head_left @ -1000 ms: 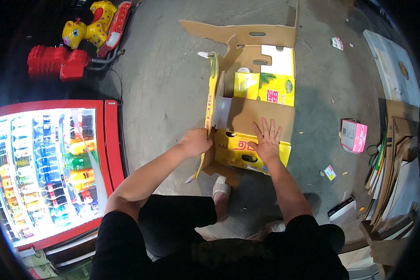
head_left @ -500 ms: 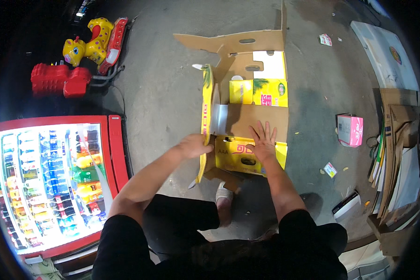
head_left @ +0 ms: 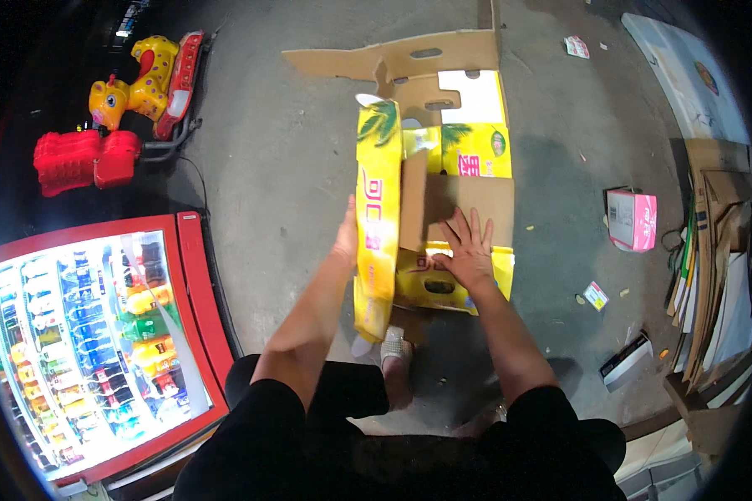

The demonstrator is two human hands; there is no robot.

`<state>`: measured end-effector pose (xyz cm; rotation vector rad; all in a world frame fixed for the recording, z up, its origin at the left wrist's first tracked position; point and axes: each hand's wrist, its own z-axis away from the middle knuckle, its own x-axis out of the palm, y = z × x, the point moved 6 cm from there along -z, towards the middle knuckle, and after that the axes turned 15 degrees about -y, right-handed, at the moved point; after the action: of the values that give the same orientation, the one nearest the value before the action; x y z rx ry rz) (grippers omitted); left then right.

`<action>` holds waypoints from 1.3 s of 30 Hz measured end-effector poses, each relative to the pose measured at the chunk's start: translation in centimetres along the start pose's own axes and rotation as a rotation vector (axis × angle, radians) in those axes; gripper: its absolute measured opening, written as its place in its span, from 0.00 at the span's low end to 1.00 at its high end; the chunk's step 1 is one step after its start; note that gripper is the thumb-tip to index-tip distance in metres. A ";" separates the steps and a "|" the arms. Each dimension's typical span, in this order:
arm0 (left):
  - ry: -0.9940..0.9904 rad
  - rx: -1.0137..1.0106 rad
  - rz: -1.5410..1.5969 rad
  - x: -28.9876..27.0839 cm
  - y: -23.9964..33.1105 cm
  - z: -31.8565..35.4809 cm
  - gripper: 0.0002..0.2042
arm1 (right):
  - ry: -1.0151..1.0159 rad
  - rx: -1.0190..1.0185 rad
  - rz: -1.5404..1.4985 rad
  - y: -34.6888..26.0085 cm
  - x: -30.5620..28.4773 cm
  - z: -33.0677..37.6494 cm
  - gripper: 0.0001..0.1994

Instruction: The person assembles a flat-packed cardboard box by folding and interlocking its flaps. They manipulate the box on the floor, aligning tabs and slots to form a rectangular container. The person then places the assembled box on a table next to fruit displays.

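A flattened yellow cardboard box [head_left: 443,209] lies opened out on the grey concrete floor [head_left: 276,167], directly ahead of the person. The left hand [head_left: 347,238] grips the raised yellow side flap [head_left: 376,225] by its outer face, fingers hidden behind it, so how they close I cannot tell. The right hand [head_left: 468,250] lies spread, palm down, on the brown inner panel. The board looks light and stiff, yet creases easily — best held along flap edges or folds. Around it: a lit red drinks cooler [head_left: 92,342], a yellow kiddie ride [head_left: 146,83], a pink carton [head_left: 632,219], and stacked flat cardboard [head_left: 714,242].
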<state>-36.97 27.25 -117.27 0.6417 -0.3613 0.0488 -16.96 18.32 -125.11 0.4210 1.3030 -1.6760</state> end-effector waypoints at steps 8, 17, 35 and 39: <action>0.132 0.208 -0.361 -0.8 -1.2 -1.7 0.33 | 0.033 0.014 -0.001 -1.0 0.0 -0.3 0.35; 0.686 0.052 -1.234 2.5 -3.2 -4.7 0.32 | -0.057 0.048 -0.038 0.3 2.4 -1.5 0.31; 0.773 -0.001 -1.261 3.2 -3.7 -6.3 0.32 | 0.097 -0.121 -0.789 -3.2 5.4 10.9 0.24; 0.721 -0.045 -1.169 2.8 -3.5 -6.4 0.32 | -0.223 -0.253 -0.600 -11.5 8.8 15.3 0.26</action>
<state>-31.84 28.06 -123.09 0.6663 0.7353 -0.8237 -26.79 0.62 -119.31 -0.3358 1.5365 -1.9306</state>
